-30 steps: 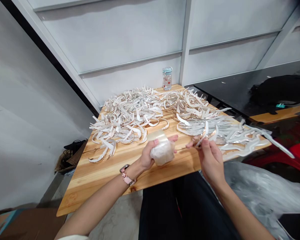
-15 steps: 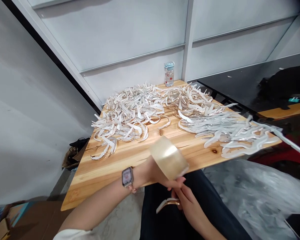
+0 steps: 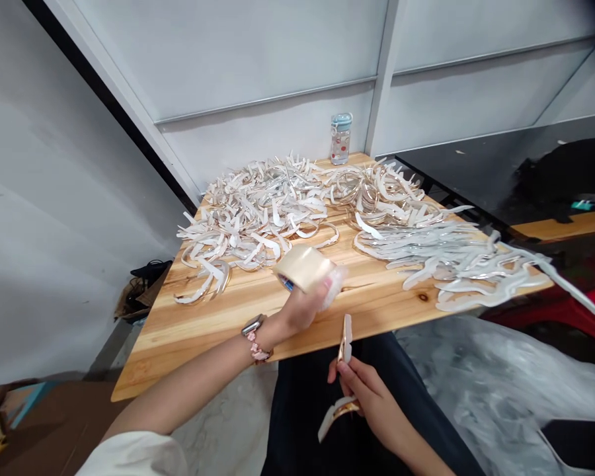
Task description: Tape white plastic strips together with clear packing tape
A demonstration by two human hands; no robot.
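Observation:
A roll of tan tape is in my left hand, held over the front part of the wooden table, with a loose clear end by my fingers. My right hand, above my lap, pinches a curved piece with white and gold-coloured surfaces; one end points up and the other sticks out below my fingers. Similar curved pieces lie heaped on the table's left half, and more at the back right. Long pale strips lie along the right side.
A clear bottle with a blue lid stands at the table's back edge by the wall. Crumpled clear plastic lies at the lower right, near a red object. Cardboard is at the lower left.
My left hand has moved up and away from my right hand with the tape roll, turning it. The curved piece in my right hand now shows both ends.

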